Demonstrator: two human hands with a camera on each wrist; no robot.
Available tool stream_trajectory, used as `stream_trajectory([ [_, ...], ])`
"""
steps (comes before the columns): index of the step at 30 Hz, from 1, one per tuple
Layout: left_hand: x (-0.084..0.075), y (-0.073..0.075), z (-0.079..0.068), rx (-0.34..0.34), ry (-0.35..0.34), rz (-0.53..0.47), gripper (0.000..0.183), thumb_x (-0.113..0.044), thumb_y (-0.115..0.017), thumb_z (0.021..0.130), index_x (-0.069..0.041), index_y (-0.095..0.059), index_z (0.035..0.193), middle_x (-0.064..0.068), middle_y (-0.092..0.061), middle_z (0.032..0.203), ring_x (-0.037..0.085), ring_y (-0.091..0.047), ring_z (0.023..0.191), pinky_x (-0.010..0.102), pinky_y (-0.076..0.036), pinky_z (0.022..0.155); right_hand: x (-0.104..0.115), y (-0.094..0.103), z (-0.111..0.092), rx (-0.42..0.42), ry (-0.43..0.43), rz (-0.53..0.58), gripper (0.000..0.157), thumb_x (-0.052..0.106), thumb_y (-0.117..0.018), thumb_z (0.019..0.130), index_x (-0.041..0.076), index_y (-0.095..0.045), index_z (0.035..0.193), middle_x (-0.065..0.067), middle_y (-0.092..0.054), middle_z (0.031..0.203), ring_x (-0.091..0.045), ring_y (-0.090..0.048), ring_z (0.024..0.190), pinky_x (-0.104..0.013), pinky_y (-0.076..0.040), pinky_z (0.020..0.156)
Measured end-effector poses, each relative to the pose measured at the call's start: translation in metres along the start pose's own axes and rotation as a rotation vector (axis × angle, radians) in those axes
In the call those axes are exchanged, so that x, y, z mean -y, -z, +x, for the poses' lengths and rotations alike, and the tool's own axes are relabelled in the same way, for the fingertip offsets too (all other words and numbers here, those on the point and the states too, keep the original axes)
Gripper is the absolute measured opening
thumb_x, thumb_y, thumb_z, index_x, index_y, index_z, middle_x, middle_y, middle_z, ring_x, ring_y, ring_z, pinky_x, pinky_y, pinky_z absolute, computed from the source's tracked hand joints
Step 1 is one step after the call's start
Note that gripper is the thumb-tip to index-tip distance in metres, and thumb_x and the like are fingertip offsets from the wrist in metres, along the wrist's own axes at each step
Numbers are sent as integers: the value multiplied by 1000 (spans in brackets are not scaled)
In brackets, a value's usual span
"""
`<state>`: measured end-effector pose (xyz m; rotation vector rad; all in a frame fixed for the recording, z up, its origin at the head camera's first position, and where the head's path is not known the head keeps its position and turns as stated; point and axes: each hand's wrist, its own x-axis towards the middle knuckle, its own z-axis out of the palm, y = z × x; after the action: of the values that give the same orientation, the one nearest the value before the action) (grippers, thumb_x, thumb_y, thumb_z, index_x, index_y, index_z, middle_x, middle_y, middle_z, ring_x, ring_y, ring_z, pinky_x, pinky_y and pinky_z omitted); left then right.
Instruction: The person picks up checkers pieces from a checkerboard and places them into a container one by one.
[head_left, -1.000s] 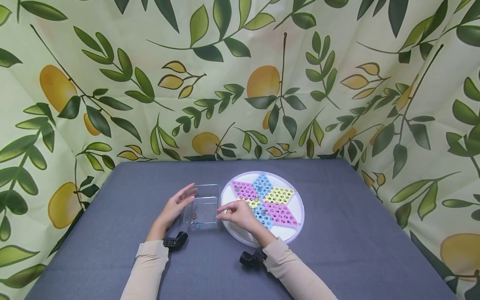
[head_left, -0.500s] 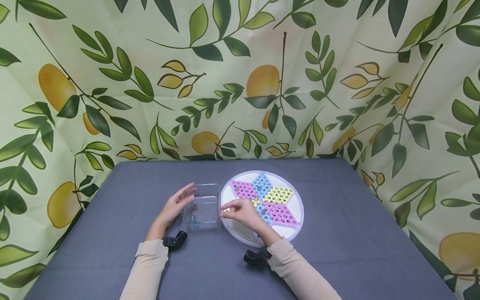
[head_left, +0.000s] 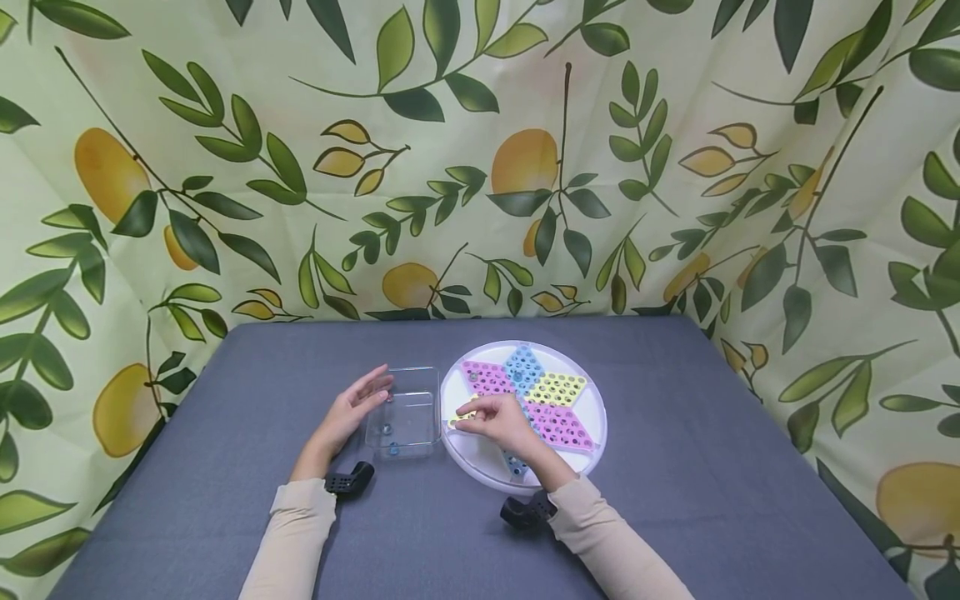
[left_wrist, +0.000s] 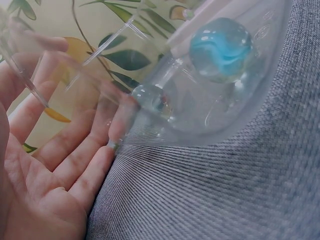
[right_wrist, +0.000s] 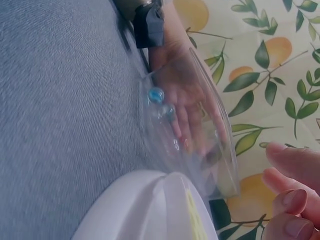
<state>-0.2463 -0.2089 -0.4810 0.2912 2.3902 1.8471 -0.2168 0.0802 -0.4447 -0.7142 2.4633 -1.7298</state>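
Note:
My left hand (head_left: pixel 348 417) lies along the left wall of a clear plastic box (head_left: pixel 422 421), its fingers loosely extended against it. Inside the box are a blue-swirled marble (left_wrist: pixel 220 50), a clear marble (left_wrist: pixel 152 97) and a reddish marble (head_left: pixel 390 397). My right hand (head_left: pixel 501 423) hovers over the left part of a round white Chinese checkers board (head_left: pixel 476 462). Its thumb and index finger are a little apart, and no marble shows between them. The hand covers part of the star's middle. In the right wrist view its fingers (right_wrist: pixel 285 160) appear at the right edge.
The board stands just right of the box on a grey cloth-covered table (head_left: pixel 675 483). A marble (head_left: pixel 474 377) sits in the pink section and another marble (head_left: pixel 518 377) in the blue one. Behind hangs a leaf-and-fruit-patterned curtain (head_left: pixel 450 67).
My right hand has moved right from the box's right wall to over the board. Inside the box, the reddish marble has rolled toward the far side. My left hand stays in place.

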Motion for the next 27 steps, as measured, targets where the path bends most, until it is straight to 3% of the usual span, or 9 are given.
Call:
stream_trajectory([
  [2, 0, 0, 0, 4, 2, 1, 59, -26, -54, 99, -10, -32, 150, 21, -45, 149, 7, -60, 120, 7, -40, 93, -2, 3, -2, -6, 15, 6, 22, 14, -75, 78, -3, -74, 93, 10, -52, 58, 3, -42, 55, -14, -32, 47],
  [5, 1, -1, 0, -4, 9, 3, 57, -24, -54, 99, -11, -33, 150, 20, -46, 148, 15, -58, 126, 11, -40, 96, -3, 7, -2, -20, -29, -16, 23, 13, -76, 78, -3, -74, 94, 5, -55, 58, 3, -42, 54, -14, -32, 47],
  [7, 1, -1, 1, -7, 10, 12, 56, -23, -53, 99, -11, -33, 150, 19, -46, 149, 21, -53, 132, 18, -41, 103, -3, 10, -2, -32, -92, -22, 25, 12, -77, 77, -5, -73, 96, 1, -57, 60, 3, -41, 53, -13, -31, 48],
  [12, 0, -1, 2, -12, 20, 11, 56, -22, -53, 99, -12, -33, 150, 18, -46, 149, 28, -44, 139, 42, -35, 114, -7, 18, -4, -47, -139, -52, 26, 12, -78, 77, -4, -73, 97, -4, -59, 62, 2, -42, 53, -13, -33, 49],
  [14, 1, -1, 2, -10, 15, 10, 57, -23, -54, 99, -11, -32, 150, 18, -45, 149, 31, -42, 140, 38, -37, 113, -8, 21, -6, -49, -146, -62, 25, 12, -78, 78, -3, -73, 97, -1, -58, 62, 2, -43, 54, -13, -34, 50],
  [19, 0, -1, 1, 0, -11, -13, 58, -23, -54, 99, -8, -32, 150, 22, -44, 149, 37, -39, 141, 8, -40, 97, -10, 28, -10, -69, -164, -76, 25, 14, -77, 78, -2, -74, 97, 5, -56, 61, 1, -42, 53, -13, -34, 49],
  [21, -1, -1, 0, 0, -13, -23, 58, -22, -54, 99, -8, -32, 150, 22, -44, 149, 38, -38, 141, 5, -38, 93, -11, 31, -11, -81, -175, -77, 26, 14, -77, 78, -2, -74, 98, 7, -56, 60, 1, -42, 53, -13, -33, 50],
  [24, -1, -1, 0, -8, -2, -10, 57, -23, -54, 99, -9, -33, 150, 21, -44, 149, 37, -39, 141, 10, -40, 98, -11, 35, -12, -96, -187, -76, 26, 13, -77, 78, -3, -73, 98, 9, -54, 59, 1, -42, 53, -13, -33, 49],
  [27, -2, -1, 0, -7, 9, 2, 56, -22, -53, 99, -10, -32, 150, 20, -44, 150, 35, -40, 141, 27, -39, 109, -13, 39, -13, -108, -192, -75, 26, 11, -77, 77, -4, -73, 98, 10, -54, 57, 1, -42, 52, -13, -34, 50],
])
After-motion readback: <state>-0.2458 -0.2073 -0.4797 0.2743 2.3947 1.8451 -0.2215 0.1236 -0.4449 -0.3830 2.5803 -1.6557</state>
